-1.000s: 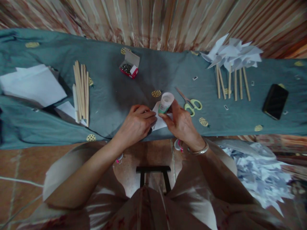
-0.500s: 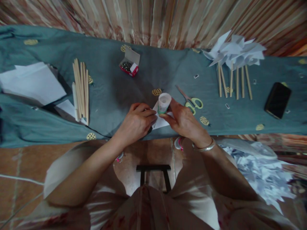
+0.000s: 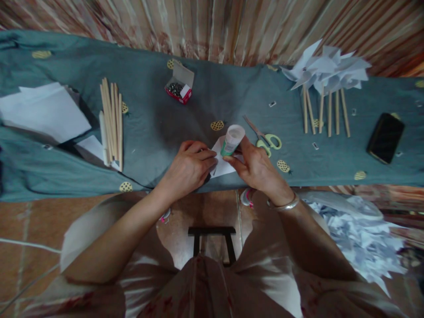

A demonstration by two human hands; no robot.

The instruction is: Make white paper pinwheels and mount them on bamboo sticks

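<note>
A white and green glue stick is gripped in my right hand, its white end tilted up toward the camera. Under it lies a small piece of white paper on the cloth near the table's front edge. My left hand is closed at the paper's left edge, fingertips pressed to it; its thumb is mostly hidden. Just beyond my right hand rest scissors with light green handles, blades apart.
An open red box of small metal pieces stands farther back. Wooden sticks and white paper sheets lie left. Paper pinwheels and a black phone are at right. A bag of folded white paper sits below the table.
The glue stick has shifted a little to the right over the paper and tilts more, with my right hand around it. My left hand has stayed at the paper's edge.
</note>
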